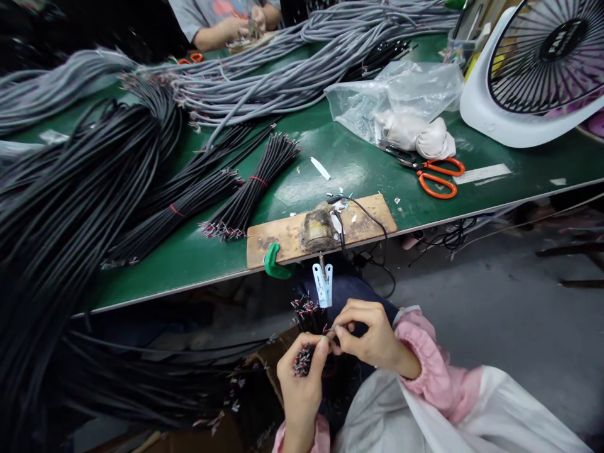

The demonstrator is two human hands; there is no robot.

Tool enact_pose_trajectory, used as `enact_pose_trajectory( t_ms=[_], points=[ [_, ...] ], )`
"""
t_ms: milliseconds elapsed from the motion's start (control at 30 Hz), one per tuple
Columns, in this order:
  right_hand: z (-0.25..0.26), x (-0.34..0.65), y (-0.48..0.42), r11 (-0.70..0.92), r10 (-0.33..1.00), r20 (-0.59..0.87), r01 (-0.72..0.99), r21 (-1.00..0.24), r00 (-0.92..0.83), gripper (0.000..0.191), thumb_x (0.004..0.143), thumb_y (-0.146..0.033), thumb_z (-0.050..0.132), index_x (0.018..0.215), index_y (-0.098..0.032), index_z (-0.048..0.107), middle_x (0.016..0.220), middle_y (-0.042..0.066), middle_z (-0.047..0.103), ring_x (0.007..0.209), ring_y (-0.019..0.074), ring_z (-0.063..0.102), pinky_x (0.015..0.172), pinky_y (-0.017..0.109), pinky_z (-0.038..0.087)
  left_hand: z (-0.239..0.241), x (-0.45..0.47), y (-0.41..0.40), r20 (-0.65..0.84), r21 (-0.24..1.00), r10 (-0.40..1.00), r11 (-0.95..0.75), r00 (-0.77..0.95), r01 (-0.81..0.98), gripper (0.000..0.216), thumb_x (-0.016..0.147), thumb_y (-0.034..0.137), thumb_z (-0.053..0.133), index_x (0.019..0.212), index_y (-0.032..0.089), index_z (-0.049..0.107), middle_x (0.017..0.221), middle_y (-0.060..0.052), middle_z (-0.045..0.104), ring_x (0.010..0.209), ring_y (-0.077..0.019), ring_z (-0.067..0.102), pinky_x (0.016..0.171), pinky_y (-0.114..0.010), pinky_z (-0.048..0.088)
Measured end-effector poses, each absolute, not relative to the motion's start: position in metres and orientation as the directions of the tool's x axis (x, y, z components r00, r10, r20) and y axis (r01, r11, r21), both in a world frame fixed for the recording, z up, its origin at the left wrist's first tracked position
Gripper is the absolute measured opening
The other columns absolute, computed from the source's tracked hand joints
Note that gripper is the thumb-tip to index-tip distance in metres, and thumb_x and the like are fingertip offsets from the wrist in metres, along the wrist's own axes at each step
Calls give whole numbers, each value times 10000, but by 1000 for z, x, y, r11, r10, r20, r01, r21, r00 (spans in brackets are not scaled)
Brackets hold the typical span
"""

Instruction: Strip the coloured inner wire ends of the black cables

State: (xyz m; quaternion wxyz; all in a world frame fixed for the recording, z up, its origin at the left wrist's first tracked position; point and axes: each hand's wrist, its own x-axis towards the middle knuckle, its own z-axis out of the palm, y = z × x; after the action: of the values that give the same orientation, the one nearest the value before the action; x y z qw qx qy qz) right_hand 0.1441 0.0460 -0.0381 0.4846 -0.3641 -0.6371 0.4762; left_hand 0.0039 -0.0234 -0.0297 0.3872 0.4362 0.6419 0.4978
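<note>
My left hand (301, 379) is closed round a bunch of black cables (306, 360) whose stripped coloured wire ends stick up between the fingers. My right hand (365, 335) pinches a single wire end at the top of that bunch, thumb and forefinger pressed together. Both hands hover below the table edge, over my lap. Just above them a light blue clip (323, 284) hangs from a small motor-like device (318, 230) mounted on a wooden board (368, 220), which a green clamp (274, 262) fixes to the green table (330, 145).
Large heaps of black cables (70, 207) cover the left side, with tied black bundles (250, 189) and grey cables (283, 75) behind. Orange-handled scissors (436, 175), a plastic bag (401, 100) and a white fan (533, 69) lie right. Another person's hands (245, 25) work at the far edge.
</note>
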Motion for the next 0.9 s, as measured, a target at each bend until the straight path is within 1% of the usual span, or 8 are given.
enact_pose_trajectory(
  t_ms=[133,300,400,533,633,733,800,900],
  points=[
    [-39,146,47,148,920,170,-89,-985,-353,134,820,-236,748,901,-138,789,732,58,720,581,127,574,570,237,478,-31,1,-23,-68,979,948,123,-312,161,210,895,260,689,697,193,676,629,31,658,585,-129,608,598,-193,470],
    [-38,145,49,145,925,155,-53,-988,-346,138,879,-206,693,776,-142,759,706,48,671,622,135,579,588,243,456,-36,-1,-22,-142,983,960,166,-241,80,203,919,274,669,735,192,698,595,21,676,571,-145,626,640,-228,499],
    [-41,147,52,149,905,162,-63,-987,-394,141,882,-215,665,782,-137,728,706,37,631,631,136,555,595,251,448,-40,-2,-23,-177,984,956,180,-236,-7,165,920,280,672,788,192,717,540,33,652,503,-135,604,590,-226,492],
    [-49,150,52,47,898,86,-99,-994,-431,147,857,-230,676,759,-128,716,698,34,633,599,122,548,559,233,441,-42,-4,-25,-223,974,935,203,-276,-102,155,908,277,689,787,183,712,544,28,647,489,-132,600,561,-226,486],
    [-54,147,49,-65,906,28,-205,-977,-421,207,882,-293,682,785,-123,748,732,57,682,627,133,605,576,233,478,-38,-3,-25,-227,972,939,202,-257,-120,169,912,276,683,775,180,709,551,23,650,488,-135,609,587,-240,506],
    [-56,140,49,-182,881,-5,-327,-927,-474,293,930,-390,650,948,-128,779,848,91,746,733,168,694,666,264,545,-31,0,-26,-179,983,967,166,-183,-81,218,922,283,664,734,177,697,575,10,666,455,-128,596,543,-236,485],
    [-59,133,51,-169,854,27,-327,-930,-519,327,951,-416,628,1029,-138,782,905,104,771,808,186,717,738,289,555,-28,1,-28,-140,990,979,138,-149,-27,243,929,275,649,711,176,686,569,7,659,445,-122,582,515,-228,461],
    [-71,121,55,-41,792,143,-285,-958,-594,347,971,-427,606,1067,-148,789,964,120,792,892,196,712,832,317,527,-28,-2,-32,-69,996,985,78,-160,49,245,923,251,649,689,180,669,553,19,626,433,-113,549,495,-222,442]
  ],
)
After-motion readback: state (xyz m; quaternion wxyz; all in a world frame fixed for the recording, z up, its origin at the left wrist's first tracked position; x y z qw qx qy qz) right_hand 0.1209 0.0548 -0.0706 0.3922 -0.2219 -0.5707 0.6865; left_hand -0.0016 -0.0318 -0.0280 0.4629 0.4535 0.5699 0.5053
